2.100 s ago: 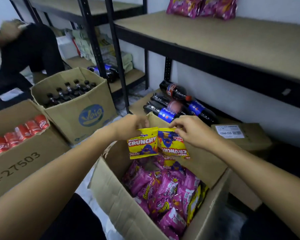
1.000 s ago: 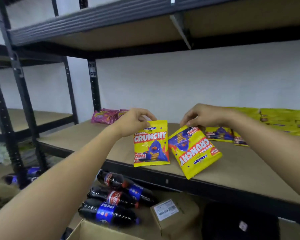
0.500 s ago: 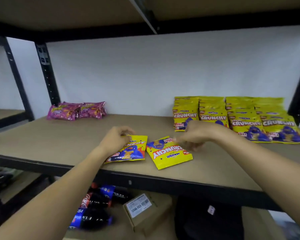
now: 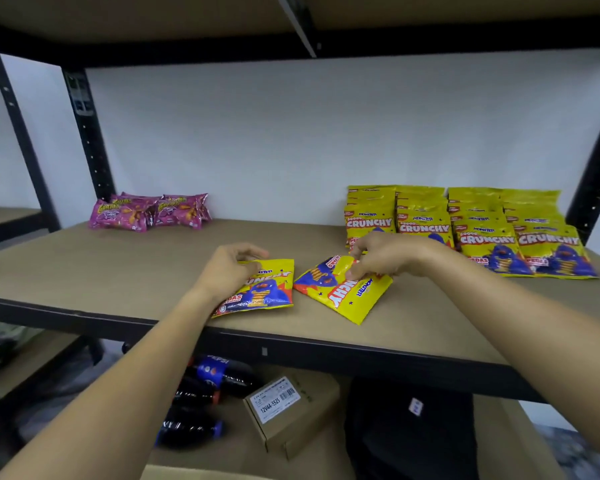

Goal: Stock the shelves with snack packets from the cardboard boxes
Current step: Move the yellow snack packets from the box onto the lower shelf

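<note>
Two yellow Crunchy snack packets lie flat near the front of the brown shelf [image 4: 118, 271]. My left hand [image 4: 229, 268] rests on the top left corner of the left packet [image 4: 264, 292], fingers curled on it. My right hand [image 4: 385, 254] pinches the upper edge of the right packet [image 4: 343, 296], which lies turned sideways. Behind my right hand, rows of matching yellow Crunchy packets [image 4: 492, 233] stand stacked at the back right of the shelf. The cardboard box of snacks is almost out of view, only its rim [image 4: 194, 474] showing at the bottom.
Pink snack packets [image 4: 149, 211] lie at the shelf's back left. Black uprights [image 4: 87, 129] frame the bay, and another shelf board hangs overhead. Below sit cola bottles [image 4: 208, 382], a small labelled carton [image 4: 291, 410] and a black bag [image 4: 409, 431].
Both packets were lifted from the box up to the shelf and laid flat on it. My hands have stayed on them; the view tilted up and right.
</note>
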